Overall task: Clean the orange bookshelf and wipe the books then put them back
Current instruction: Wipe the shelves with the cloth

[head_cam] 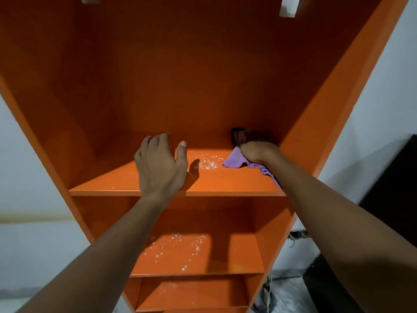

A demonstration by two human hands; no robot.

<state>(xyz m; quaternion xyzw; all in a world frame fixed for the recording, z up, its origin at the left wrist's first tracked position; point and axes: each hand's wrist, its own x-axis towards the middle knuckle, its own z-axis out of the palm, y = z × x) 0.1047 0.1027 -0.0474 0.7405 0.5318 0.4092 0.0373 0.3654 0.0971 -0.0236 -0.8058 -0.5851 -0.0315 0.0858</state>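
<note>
Here, the right hand (pixel 259 152) sits just right of the frame's centre, its fingers curled into a fist round a purple cloth (pixel 233 160) and bearing it down on the upper shelf board (pixel 225 179) of the orange bookshelf (pixel 316 132). The cloth bunches under the fist. One flap spreads out to the left of the knuckles, and a tail trails back beneath the wrist toward the board's front edge. Just behind the fist, in the back right corner of that board, stands a dark object (pixel 243 135), too shadowed to identify. A patch of white specks (pixel 208 162) lies on the board between the two hands, just beside the cloth's left flap and uncovered by it. The left hand (pixel 160 163), at the centre of the frame, holds nothing: its fingers are loosely bent and spread, thumb out to the right, and the wrist crosses the board's front edge. Whether the fingertips touch the wood cannot be told. Lower in the frame, the lower shelf board (pixel 225 260) carries more scattered specks (pixel 176 247). A white wall (pixel 383 98) shows on the right of the frame
</note>
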